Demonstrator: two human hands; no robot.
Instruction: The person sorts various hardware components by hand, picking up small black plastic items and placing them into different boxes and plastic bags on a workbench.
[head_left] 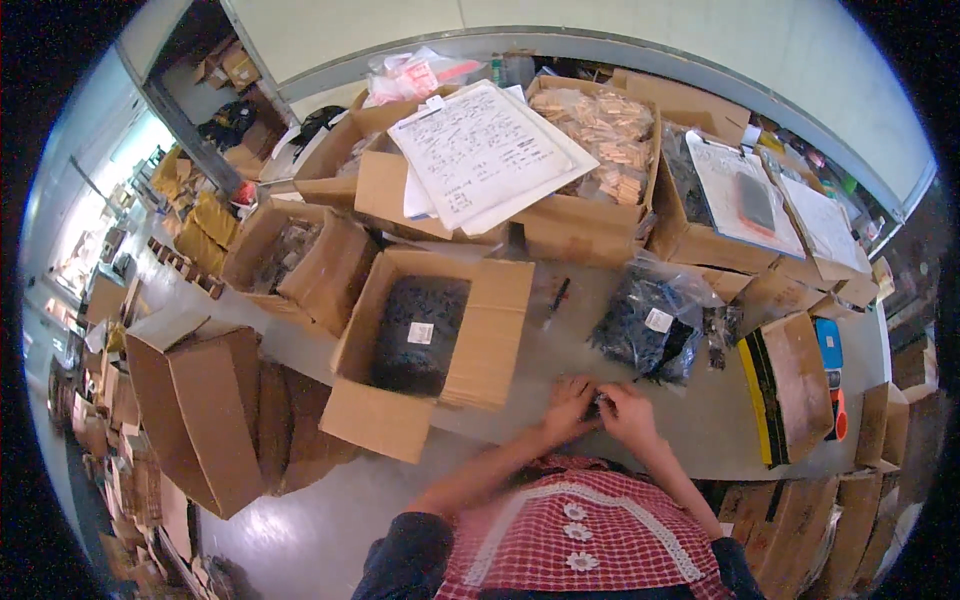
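Pinching a small dark piece [600, 397] between my left hand [570, 410] and right hand [630, 414], by the bench [710, 430]'s near edge.

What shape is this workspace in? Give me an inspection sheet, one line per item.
Surface: grey tabletop, partly covered.
Job's things: small dark item, details too small to tell; clear bag of black pieces; open carton with dark contents.
Clutter: written sheets lying over rear cartons; thin black stick on the tabletop.
Hands: left hand and right hand close together, holding the small dark item.
Cables: nothing seen.
Surroundings: pale wall behind.
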